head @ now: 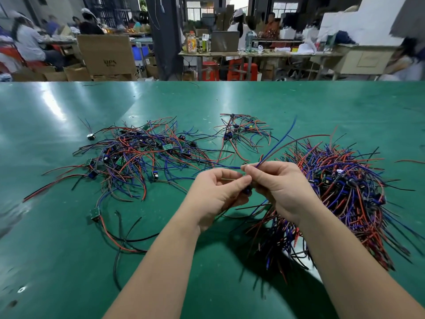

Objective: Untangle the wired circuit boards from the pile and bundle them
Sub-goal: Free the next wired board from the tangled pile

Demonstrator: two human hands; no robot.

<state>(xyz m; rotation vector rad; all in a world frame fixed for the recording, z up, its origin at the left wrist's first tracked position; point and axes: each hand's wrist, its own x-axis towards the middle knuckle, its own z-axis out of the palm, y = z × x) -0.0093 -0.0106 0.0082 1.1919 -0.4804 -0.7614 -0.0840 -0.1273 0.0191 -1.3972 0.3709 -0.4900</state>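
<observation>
On the counter [69, 261], a pile of wired boards [142, 153] lies at ten o'clock, a smaller cluster [241, 132] at twelve. A dense bundle [345, 192] sits at three o'clock, a stray board [94, 214] at eight.

Hands counted: two, left hand [218, 192] and right hand [278, 187]. Wire heaps on green table [69, 261] numbered three: wide tangle [138, 153] left, small tangle [241, 132] far centre, dense bundle [345, 185] right. One loose board [94, 214] lay near left. One round part [90, 137] lay far left. One held board [247, 191] sat in left hand's pinch. Two wires rose from right hand's pinch: blue wire [277, 145], red wire [317, 135].
</observation>
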